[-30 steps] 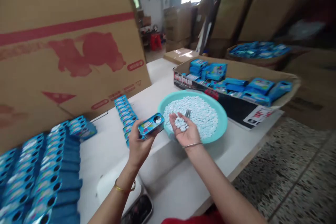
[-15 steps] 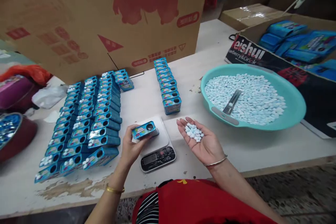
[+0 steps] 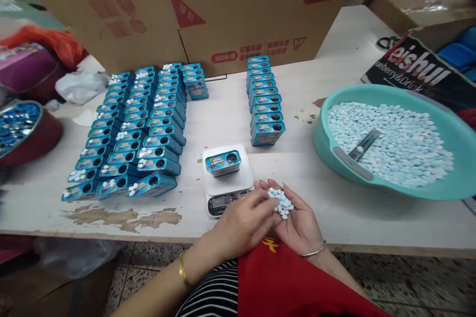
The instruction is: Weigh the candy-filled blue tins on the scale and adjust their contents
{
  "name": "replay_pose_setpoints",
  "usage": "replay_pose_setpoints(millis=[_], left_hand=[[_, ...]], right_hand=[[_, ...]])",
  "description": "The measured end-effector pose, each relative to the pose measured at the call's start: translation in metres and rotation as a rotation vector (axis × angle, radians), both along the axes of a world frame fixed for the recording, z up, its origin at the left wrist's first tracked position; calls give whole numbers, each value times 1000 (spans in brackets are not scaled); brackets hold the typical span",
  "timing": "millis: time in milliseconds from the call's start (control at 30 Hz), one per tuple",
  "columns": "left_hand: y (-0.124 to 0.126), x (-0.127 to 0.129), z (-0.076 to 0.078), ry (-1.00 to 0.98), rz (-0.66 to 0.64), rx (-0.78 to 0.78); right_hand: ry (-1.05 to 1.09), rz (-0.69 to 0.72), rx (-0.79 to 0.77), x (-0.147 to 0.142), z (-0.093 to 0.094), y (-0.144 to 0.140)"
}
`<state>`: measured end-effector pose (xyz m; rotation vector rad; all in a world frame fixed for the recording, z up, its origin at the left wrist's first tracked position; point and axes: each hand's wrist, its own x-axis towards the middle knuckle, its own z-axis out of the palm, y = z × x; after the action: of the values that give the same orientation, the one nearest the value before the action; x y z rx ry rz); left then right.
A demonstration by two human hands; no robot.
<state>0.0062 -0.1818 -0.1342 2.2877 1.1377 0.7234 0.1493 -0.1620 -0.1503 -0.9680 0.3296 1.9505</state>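
Observation:
My right hand (image 3: 297,223) lies palm up near the table's front edge, cupping a small heap of pale blue tablets (image 3: 282,203). My left hand (image 3: 243,220) reaches across to that heap, its fingertips touching the tablets. Just beyond both hands, a blue tin (image 3: 223,163) with a round hole in its lid rests on a small white digital scale (image 3: 226,185). To the right stands a teal basin (image 3: 461,158) full of the same tablets, with a metal scoop (image 3: 362,144) lying in it.
Rows of blue tins (image 3: 137,129) cover the table's left side, and a shorter row (image 3: 264,101) stands behind the scale. A large cardboard box (image 3: 193,5) walls off the back. A red bowl (image 3: 29,131) of tins sits far left; a printed carton (image 3: 416,67) lies far right.
The view tilted down and left. My left hand set the tin on the scale, let go, and moved to the tablets in my right palm, which drew back from the basin.

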Motion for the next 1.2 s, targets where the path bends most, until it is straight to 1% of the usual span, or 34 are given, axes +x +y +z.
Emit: replay_pose_setpoints(millis=[100,200,400,533,667,700,767,833,900,967,1033,1100,1200], left_hand=[[0,26,-13,152,-27,29],[2,36,-18,201,-41,67],[3,36,-18,215,-57,93],[4,37,-22,210,-56,93],[8,34,-25,140,-47,136],[9,32,-23,95,-43,135],[15,25,-14,-26,-22,104],[23,14,0,-145,35,68],[34,0,15,-195,128,90],[44,-14,28,-159,247,154],[54,-28,36,-73,337,189],[60,-38,39,-2,373,162],[64,-50,40,5,364,113]], right_hand=[[3,13,1,1,-7,-5],[-13,-10,15,3,-11,-5],[-11,-16,-10,1,-8,-3],[-11,2,4,-2,-7,-2],[-5,2,5,-6,-5,2],[8,0,4,-7,-4,4],[51,-2,18,-11,-2,8],[79,-21,43,-15,0,13],[87,-44,74,-20,2,18],[94,-46,96,-23,3,21],[106,-31,95,-24,4,22],[105,-27,76,-23,4,22],[86,-44,59,-18,4,22]])
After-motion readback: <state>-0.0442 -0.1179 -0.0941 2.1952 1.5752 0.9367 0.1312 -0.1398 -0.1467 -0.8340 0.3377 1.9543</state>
